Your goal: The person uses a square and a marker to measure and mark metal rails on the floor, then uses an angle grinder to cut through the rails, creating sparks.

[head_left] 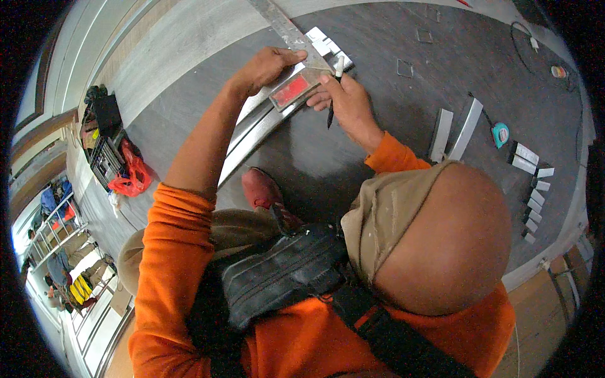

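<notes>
A try square (291,91) with a red patch on its stock and a long metal blade lies across a silver-white metal profile (242,143). My left hand (271,66) is closed on the square near where blade and stock meet, thumb on top; its other fingers are mostly hidden. Between the fingers of my right hand (353,107) is a black marker pen (330,117) with a white end, its dark tip downward. That hand's thumb touches the corner of the square. Short white metal pieces (322,39) sit just beyond the square.
To the right lie two longer profile pieces (465,129), a teal tape measure (500,134) and a row of several short offcuts (535,200). A cable with a plug (534,43) rests at the far right. At left are a red plastic bag (131,171) and a dark crate (106,157).
</notes>
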A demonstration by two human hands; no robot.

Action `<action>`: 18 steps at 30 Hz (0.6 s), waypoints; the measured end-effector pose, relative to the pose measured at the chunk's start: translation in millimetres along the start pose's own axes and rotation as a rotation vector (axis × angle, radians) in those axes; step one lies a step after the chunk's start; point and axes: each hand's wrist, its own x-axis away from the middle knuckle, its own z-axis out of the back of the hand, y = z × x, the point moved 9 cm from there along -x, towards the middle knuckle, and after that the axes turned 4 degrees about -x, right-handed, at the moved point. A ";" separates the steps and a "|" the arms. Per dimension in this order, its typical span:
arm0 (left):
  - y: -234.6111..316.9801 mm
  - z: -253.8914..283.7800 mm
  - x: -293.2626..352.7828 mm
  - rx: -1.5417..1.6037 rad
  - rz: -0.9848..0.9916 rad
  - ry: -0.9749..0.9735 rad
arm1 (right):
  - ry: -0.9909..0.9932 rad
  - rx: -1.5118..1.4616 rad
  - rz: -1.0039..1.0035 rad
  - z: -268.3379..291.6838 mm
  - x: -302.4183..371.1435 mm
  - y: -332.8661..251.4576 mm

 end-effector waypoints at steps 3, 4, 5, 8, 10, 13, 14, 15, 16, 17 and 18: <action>-6.7 -0.3 -8.2 0.059 -0.054 0.044 | -0.017 -0.017 -0.025 -1.0 -1.0 1.7; -8.2 0.0 -8.5 0.056 -0.045 0.051 | -0.026 -0.022 -0.024 -1.8 -1.2 1.8; -9.8 0.3 -8.6 0.053 -0.036 0.057 | -0.034 -0.027 -0.024 -2.7 -1.3 2.0; -5.1 -1.0 -4.2 0.072 -0.027 0.043 | -0.017 -0.028 -0.026 -1.7 -1.2 2.7; -1.7 -1.8 -2.5 0.085 -0.027 0.028 | -0.031 -0.042 -0.018 -2.4 -0.7 0.6; -0.9 -2.9 -2.6 0.087 -0.029 0.020 | -0.023 -0.043 0.001 -2.5 -0.3 -1.0; -2.7 -2.5 -4.3 0.084 -0.033 0.018 | -0.015 -0.040 0.008 -2.2 -0.2 -1.4; -3.8 -1.5 -4.5 0.083 -0.037 0.020 | 0.002 0.014 -0.022 -0.2 -0.7 -0.2; -4.9 -0.4 -4.5 0.076 -0.042 0.027 | 0.019 0.068 -0.053 3.7 -1.0 -1.8; -6.0 0.4 -4.5 0.070 -0.046 0.036 | 0.035 0.122 -0.083 8.7 -1.0 -4.1; -4.8 1.8 -4.0 0.067 -0.053 0.045 | 0.121 0.312 0.018 24.6 -0.2 -21.8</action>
